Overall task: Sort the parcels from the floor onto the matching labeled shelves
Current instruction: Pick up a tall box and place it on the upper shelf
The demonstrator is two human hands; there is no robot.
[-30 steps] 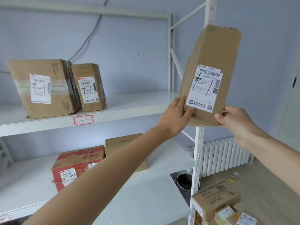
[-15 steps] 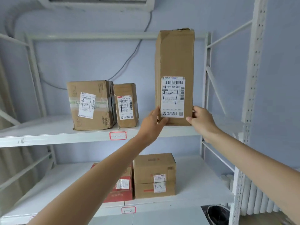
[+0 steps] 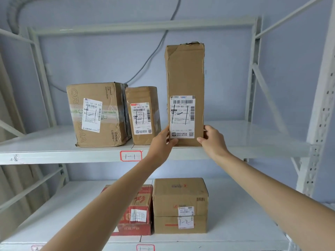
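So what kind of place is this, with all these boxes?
Probably a parcel sorting or storage room: white metal shelving with handwritten shelf tags, and cardboard parcels bearing barcoded shipping labels.

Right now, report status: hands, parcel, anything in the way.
Left hand and right hand grip tall parcel at its base. Parcel upright on shelf 1-1. Small parcel close on left, gap clear.

I count five parcels — three on the upper shelf (image 3: 54, 153): a big box (image 3: 97, 115), a small box (image 3: 143, 115) and a tall box (image 3: 184, 95). Two sit on the lower shelf (image 3: 244, 223) — a red box (image 3: 137, 212) and a brown box (image 3: 180, 205). I see two shelf tags, 1-1 (image 3: 130, 156) and 1-2 (image 3: 145, 248), and two hands, left (image 3: 163, 142) and right (image 3: 212, 140).
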